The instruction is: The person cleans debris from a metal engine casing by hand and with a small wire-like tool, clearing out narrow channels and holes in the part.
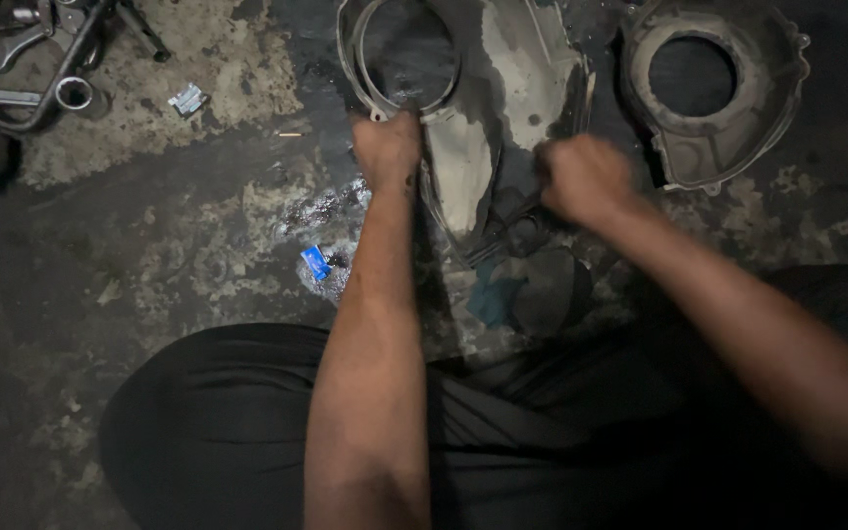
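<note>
The left hand (386, 147) grasped the near rim of the dirty metal cover (503, 88); the blurry right hand (584, 179) was clenched just beside it.

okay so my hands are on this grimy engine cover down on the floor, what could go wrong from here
Three likely risks:
1. The left hand grips the thin rim of the engine cover; that edge could cut bare skin or slip if oily.
2. The right hand is blurred, so it is moving fast close to the cover and could strike it.
3. The wet patch on the floor beside your left arm may be slick.
</note>
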